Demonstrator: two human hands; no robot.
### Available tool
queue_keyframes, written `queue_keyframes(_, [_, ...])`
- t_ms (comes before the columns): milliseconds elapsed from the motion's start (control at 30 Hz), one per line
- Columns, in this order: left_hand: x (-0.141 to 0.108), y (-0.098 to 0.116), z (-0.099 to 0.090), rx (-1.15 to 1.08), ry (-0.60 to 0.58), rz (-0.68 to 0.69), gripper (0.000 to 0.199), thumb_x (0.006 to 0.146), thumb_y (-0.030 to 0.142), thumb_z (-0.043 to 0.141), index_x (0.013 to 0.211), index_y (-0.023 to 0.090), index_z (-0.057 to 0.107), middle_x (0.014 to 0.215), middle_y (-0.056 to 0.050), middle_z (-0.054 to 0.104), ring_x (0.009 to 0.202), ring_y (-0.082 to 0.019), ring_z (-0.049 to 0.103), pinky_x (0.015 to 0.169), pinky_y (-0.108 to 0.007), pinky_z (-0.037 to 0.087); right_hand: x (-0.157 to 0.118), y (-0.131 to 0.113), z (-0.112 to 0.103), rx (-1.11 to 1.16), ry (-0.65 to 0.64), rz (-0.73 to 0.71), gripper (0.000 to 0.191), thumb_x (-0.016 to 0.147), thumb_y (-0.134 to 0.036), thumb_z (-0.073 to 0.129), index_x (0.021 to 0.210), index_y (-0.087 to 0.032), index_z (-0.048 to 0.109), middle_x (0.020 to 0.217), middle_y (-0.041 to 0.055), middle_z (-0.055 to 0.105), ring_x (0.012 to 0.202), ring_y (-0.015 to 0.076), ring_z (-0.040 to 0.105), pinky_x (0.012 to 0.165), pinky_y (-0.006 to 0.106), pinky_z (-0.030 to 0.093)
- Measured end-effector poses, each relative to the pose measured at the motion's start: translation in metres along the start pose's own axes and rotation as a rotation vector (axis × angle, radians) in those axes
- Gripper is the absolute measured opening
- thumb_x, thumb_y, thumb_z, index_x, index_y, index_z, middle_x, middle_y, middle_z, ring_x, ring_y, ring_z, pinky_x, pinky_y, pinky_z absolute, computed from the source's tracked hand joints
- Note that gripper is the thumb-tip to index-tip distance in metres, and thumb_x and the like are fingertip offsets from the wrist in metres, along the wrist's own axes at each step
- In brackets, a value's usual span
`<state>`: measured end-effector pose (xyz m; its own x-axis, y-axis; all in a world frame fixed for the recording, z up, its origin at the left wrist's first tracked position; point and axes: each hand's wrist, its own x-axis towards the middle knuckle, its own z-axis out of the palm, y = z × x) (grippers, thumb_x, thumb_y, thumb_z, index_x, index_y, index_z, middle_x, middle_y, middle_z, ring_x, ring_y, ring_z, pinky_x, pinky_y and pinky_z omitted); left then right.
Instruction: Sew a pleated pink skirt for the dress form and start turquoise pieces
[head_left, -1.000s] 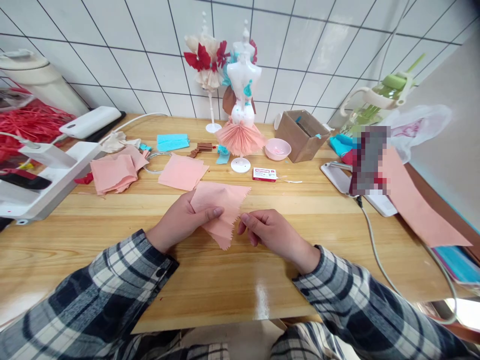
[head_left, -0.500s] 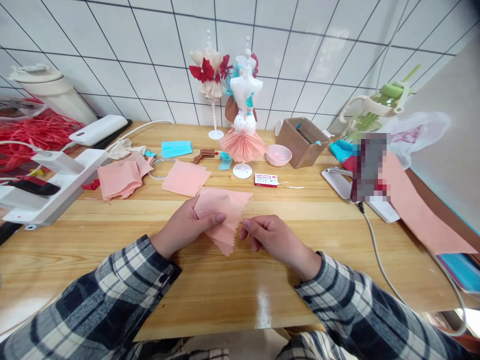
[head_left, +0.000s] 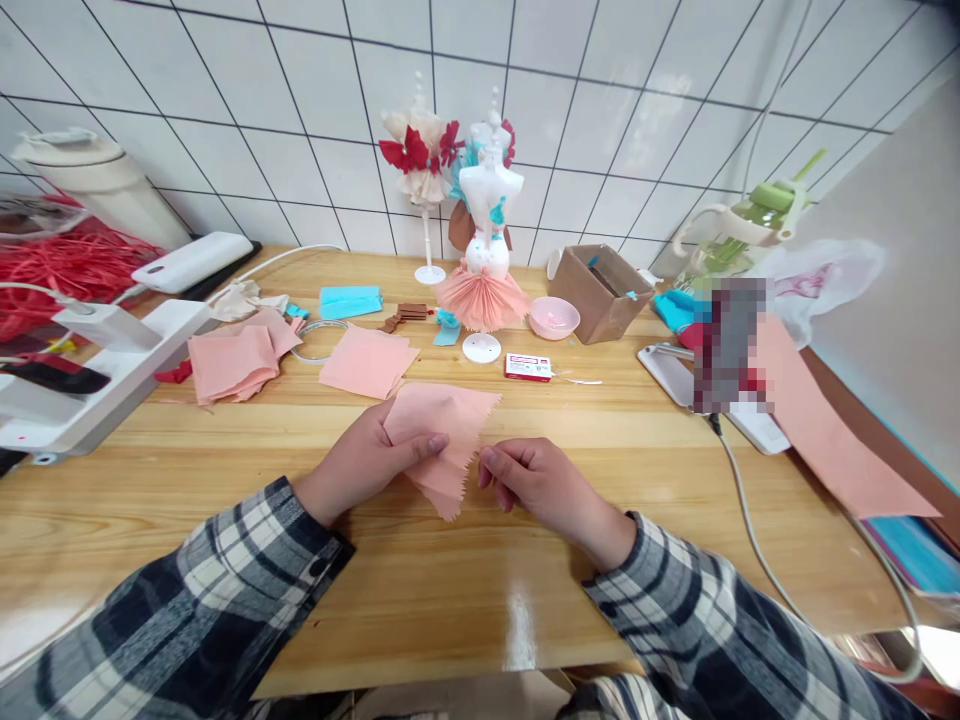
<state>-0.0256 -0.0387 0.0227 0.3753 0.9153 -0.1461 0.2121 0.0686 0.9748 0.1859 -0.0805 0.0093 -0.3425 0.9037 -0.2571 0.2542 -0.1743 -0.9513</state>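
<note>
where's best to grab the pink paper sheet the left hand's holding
Probably the jagged edge of the pink paper sheet, coming from the right: that edge juts free toward the right hand, while the left hand pinches the opposite side.

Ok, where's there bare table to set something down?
Bare wood shows between the sleeves, and between right hand and grey cable. Crowded along the wall: mannequins, bowl, box; and far left, around the power strip.

The head camera looks forward and down over the nearby hands (head_left: 356, 460) toward a tiled wall (head_left: 315, 70).
</note>
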Motion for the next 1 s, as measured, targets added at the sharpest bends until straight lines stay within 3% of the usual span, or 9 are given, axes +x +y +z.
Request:
queue_keyframes(333, [0.001,-0.001,-0.001,0.026,0.001,0.000,0.041,0.072,0.043,0.073,0.102,0.016,0.063,0.095,-0.006,0.074,0.083,-0.023,0.068,0.069,-0.029,0.055,-0.001,-0.003,-0.001,0.003,-0.005,-0.020,0.049,0.086,-0.059,0.048,0.068,-0.015,0.060,0.047,-0.0032,0.051,0.045,0.0077,0.044,0.048,0.020,0.033])
queue_keyframes(667, [-0.003,0.010,0.003,0.038,0.045,-0.046,0.044,0.073,0.048,0.070,0.103,0.015,0.066,0.098,-0.008,0.074,0.086,-0.025,0.068,0.068,-0.029,0.055,0.000,0.003,-0.006,0.011,-0.034,0.007,0.052,0.090,-0.059,0.040,0.083,-0.014,0.064,0.053,-0.0017,0.055,0.045,0.0069,0.039,0.045,0.020,0.029])
queue_keyframes(1000, [-0.003,0.006,0.003,0.003,0.025,-0.033,0.046,0.070,0.049,0.072,0.102,0.016,0.065,0.094,-0.006,0.074,0.078,-0.022,0.068,0.064,-0.027,0.054,-0.003,-0.001,-0.007,-0.025,-0.037,0.010,0.051,0.091,-0.057,0.040,0.083,-0.014,0.066,0.054,-0.0017,0.056,0.046,0.0071,0.042,0.047,0.020,0.030])
